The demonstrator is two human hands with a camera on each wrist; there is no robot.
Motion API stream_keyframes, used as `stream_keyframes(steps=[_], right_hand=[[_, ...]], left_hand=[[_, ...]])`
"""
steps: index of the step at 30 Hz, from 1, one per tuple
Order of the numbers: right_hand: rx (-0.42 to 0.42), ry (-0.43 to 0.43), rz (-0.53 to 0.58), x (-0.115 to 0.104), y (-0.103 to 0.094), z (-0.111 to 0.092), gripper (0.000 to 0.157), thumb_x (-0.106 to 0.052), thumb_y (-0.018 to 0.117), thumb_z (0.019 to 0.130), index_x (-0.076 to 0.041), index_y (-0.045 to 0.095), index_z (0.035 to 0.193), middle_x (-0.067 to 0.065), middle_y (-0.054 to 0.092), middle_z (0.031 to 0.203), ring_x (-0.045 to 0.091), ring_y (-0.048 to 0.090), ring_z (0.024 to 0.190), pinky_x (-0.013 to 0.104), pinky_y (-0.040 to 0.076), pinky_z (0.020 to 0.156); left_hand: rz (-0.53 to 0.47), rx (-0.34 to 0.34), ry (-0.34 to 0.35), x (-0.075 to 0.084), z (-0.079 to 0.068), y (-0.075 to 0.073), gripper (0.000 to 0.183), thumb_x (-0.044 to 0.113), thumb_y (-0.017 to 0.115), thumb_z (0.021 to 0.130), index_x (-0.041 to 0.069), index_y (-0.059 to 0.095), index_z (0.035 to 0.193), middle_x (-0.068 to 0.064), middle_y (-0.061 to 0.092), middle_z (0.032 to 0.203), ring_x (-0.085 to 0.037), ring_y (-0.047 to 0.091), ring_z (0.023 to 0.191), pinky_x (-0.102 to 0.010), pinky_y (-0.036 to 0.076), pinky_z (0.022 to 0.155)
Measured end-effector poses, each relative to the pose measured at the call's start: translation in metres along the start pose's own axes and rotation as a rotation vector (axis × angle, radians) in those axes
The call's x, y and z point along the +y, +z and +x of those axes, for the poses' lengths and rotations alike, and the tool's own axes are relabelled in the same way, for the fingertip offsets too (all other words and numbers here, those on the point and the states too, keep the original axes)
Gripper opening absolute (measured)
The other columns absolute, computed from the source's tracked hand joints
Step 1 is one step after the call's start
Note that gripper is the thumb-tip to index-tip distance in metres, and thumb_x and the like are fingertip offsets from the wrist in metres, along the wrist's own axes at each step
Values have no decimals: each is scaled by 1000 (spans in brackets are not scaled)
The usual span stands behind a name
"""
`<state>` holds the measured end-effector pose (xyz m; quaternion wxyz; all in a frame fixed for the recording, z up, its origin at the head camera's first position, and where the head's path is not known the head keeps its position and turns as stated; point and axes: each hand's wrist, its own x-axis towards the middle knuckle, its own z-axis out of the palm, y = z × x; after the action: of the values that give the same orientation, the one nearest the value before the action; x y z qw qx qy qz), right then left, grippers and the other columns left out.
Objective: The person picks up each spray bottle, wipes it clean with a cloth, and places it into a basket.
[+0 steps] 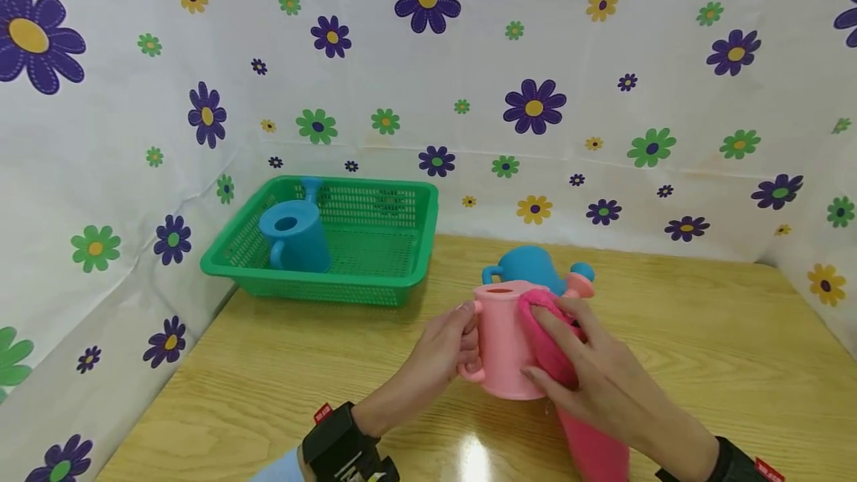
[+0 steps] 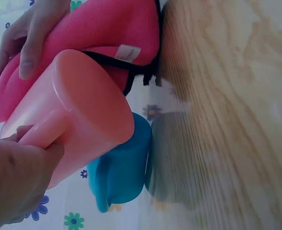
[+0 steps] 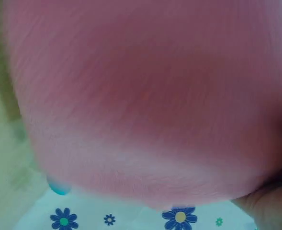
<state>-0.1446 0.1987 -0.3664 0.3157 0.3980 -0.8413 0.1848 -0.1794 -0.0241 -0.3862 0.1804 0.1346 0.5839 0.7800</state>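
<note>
The pink watering can [image 1: 505, 344] is smooth plastic

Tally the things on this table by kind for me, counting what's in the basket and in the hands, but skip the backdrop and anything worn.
Watering cans: 3 (one blue can in the basket, another blue can behind the pink can held by the left hand)
Baskets: 1 (green)
Cloths: 1 (pink cloth)
Total: 5

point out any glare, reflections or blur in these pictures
Head: bright glare on the wooden table near the bottom edge; left wrist: blue can mirrored faintly in the table; right wrist: pink cloth blurred and filling most of the frame, flowered backdrop clearer.
</note>
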Motion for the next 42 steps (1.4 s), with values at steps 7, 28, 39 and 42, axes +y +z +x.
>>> stream_keyframes(steps=[7,28,39,42], right_hand=[[-104,154,91,24,3,-12,72,2,79,67,-9,55,134,19,46,128,23,60,90,36,62,57],[-199,-87,-41,10,-16,24,47,-14,79,80,-8,65,124,13,58,118,26,55,100,40,62,70],[-305,-103,-253,-3,-11,36,54,-9,85,66,-10,68,117,9,61,108,26,49,85,33,55,58],[-259,-120,-263,-3,-12,36,52,-10,86,65,-8,70,114,11,65,107,30,52,92,40,57,71]], left_hand=[[-28,24,-48,-10,22,2,38,31,35,107,11,33,74,2,25,61,-12,27,52,-23,28,51],[0,11,-93,2,6,-8,41,28,23,107,10,35,72,5,26,54,-10,25,45,-22,22,44],[101,-5,9,-5,-1,-3,41,30,24,108,10,35,73,2,27,58,-11,26,49,-23,22,46],[121,0,24,-5,-1,-2,41,29,25,108,9,36,73,1,28,59,-11,26,49,-23,23,46]])
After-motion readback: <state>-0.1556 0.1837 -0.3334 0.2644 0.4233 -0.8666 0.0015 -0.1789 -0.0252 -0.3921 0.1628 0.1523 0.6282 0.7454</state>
